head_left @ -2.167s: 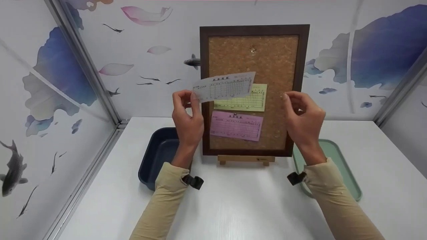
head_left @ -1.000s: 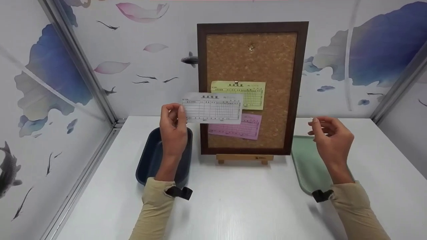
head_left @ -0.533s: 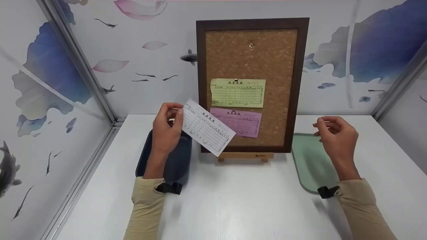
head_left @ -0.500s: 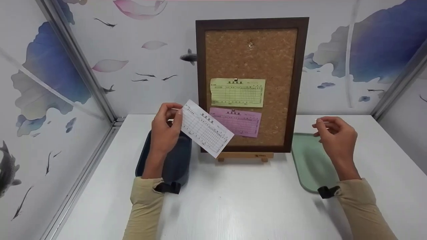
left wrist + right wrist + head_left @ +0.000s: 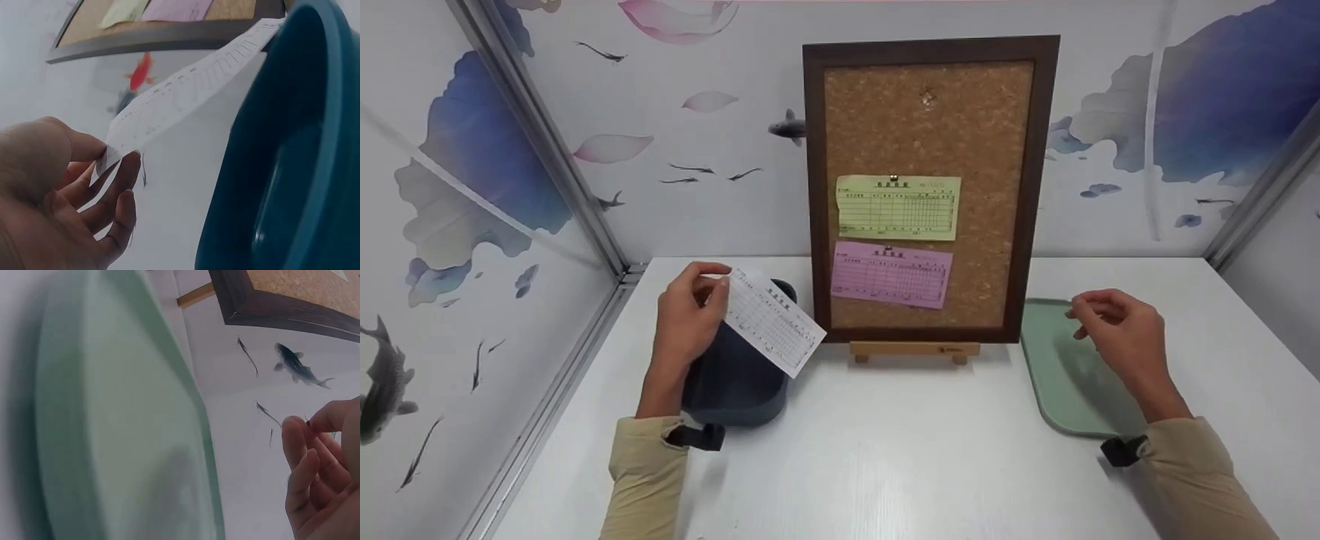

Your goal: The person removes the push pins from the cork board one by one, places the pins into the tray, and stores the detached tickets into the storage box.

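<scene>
My left hand (image 5: 687, 321) pinches one end of a white printed receipt slip (image 5: 777, 319), which slants down to the right over the dark blue bin (image 5: 739, 401). In the left wrist view the thumb and fingertips grip the slip's edge. My right hand (image 5: 1126, 341) is above the light green tray (image 5: 1054, 390). In the right wrist view its thumb and forefinger pinch a tiny pin (image 5: 307, 421), mostly hidden by the fingertips. On the framed corkboard (image 5: 930, 131) hang a yellow slip (image 5: 898, 208) and, below it, a pink slip (image 5: 890, 275), each with a small pin near its top.
The corkboard leans on a wooden stand (image 5: 915, 349) at the back of the white table (image 5: 870, 450). A cluster of metallic pins (image 5: 928, 97) sits high on the cork. Painted panels close off the back and sides.
My left hand has drawn the white slip away from the board, leftward and down to the bin, tilting it. My right hand has moved away from the board, rightward and down over the green tray.
</scene>
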Demonstrator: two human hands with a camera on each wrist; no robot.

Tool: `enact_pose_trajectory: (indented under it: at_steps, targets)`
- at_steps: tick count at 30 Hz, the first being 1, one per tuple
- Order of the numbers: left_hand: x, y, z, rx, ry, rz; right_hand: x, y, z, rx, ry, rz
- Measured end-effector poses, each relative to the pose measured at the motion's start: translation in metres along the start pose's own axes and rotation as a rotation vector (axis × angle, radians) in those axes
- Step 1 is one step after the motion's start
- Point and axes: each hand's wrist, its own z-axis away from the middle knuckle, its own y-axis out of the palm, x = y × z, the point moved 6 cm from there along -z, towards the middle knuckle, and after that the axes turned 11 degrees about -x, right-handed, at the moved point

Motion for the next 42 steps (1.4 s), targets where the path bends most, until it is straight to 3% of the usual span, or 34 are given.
enact_pose_trajectory:
  at_steps: [3, 10, 20, 28, 35, 42]
  targets:
    - [0.007, -0.005, -0.001, -0.011, -0.023, -0.037, -0.004, -0.001, 0.003, 0.042, -0.031, 0.024]
    - [0.020, -0.007, 0.001, 0.044, -0.095, -0.120, -0.015, -0.006, 0.007, 0.089, -0.017, 0.059]
    - [0.022, -0.008, 0.003, 0.023, -0.102, -0.179, -0.033, -0.012, 0.011, 0.134, 0.056, 0.108]
    - [0.022, -0.012, 0.001, 0.032, -0.094, -0.224, -0.035, -0.009, 0.010, 0.163, 0.034, 0.137]
    - [0.026, -0.015, 0.002, 0.110, -0.080, -0.231, -0.036, -0.007, 0.010, 0.211, 0.042, 0.153]
    - [0.026, -0.004, 0.009, 0.241, -0.045, -0.240, -0.041, -0.002, 0.012, 0.305, 0.067, 0.188]
